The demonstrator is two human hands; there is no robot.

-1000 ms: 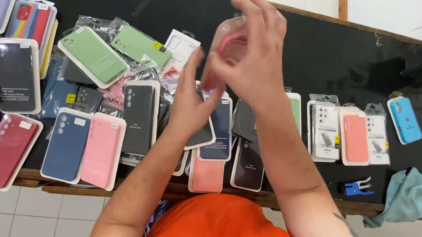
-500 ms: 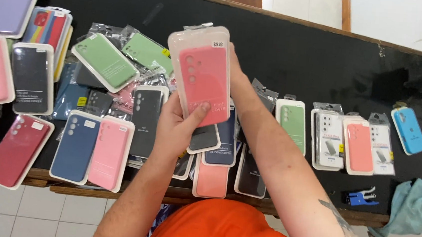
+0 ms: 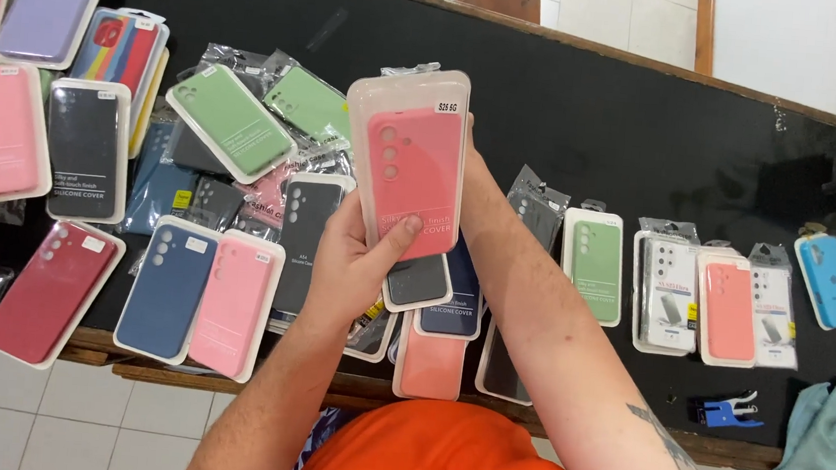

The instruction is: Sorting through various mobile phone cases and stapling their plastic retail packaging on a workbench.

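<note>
Right now, watching through the head camera, I am seeing both hands holding up one coral-pink silicone phone case in a clear plastic blister pack (image 3: 411, 170) above the black tabletop (image 3: 645, 124). The pack's long axis is standing nearly upright in the picture, leaning a little to the left at the top. My left hand (image 3: 356, 260) is gripping it from below and from the left, thumb closed over the lower front face, fingers wrapped behind. The right hand (image 3: 474, 185) is mostly hiding behind the pack's right edge, so I cannot tell how far it is closed. The pack is lying up and slightly right of the left grip, and the left hand is the nearer one.

A small white rectangular sticker is sitting at the pack's top right corner; pale printed lines are running across its lower front, under the thumb.

Around it, other packaged cases are lying flat: a light green case in a white-edged pack (image 3: 230, 123) to the upper left, a navy blue case (image 3: 167, 288) touching a pale pink case (image 3: 234, 303) at the near edge, a dark red case (image 3: 51, 291) further left, and a green case in a clear pack (image 3: 594, 267) to the right. A small blue clip (image 3: 725, 408) and a teal cloth (image 3: 825, 436) are resting at the far right.
</note>
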